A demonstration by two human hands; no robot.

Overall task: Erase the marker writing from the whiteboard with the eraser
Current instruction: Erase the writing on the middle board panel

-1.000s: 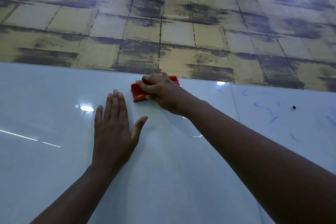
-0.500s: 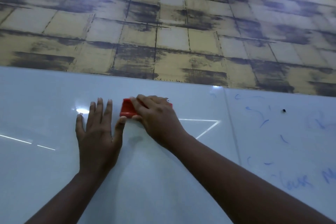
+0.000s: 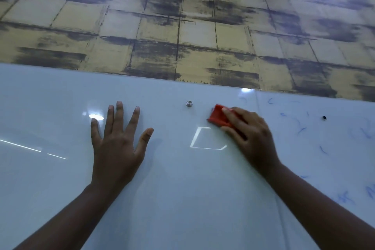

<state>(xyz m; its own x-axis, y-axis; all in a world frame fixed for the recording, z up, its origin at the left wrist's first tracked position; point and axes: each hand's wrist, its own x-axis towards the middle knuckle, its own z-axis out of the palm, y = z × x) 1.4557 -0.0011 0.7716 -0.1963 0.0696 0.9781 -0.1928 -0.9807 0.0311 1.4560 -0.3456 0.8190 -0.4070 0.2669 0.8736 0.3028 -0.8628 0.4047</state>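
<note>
Now eraser (image 3: 218,117) under right hand (image 3: 250,137), left hand (image 3: 116,146) apart

I log the large pale glass-like whiteboard (image 3: 182,199) as smooth and highly glossy: it mirrors bright ceiling lights as sharp white lines and spots. Near the whiteboard's top edge sits a small round metal stud (image 3: 189,103), brushed silver with a faint sheen. Right of that stud, the small red block eraser (image 3: 218,116) looks like matt plastic; I cannot tell its wiping face. Right of the eraser, the faint blue marker writing (image 3: 300,126) reads as thin, dry, partly smeared strokes on the gloss. Above the whiteboard, the yellow-and-grey block-patterned wall (image 3: 182,36) looks matt, with a rough, brushed, distressed finish and no reflections.
</note>
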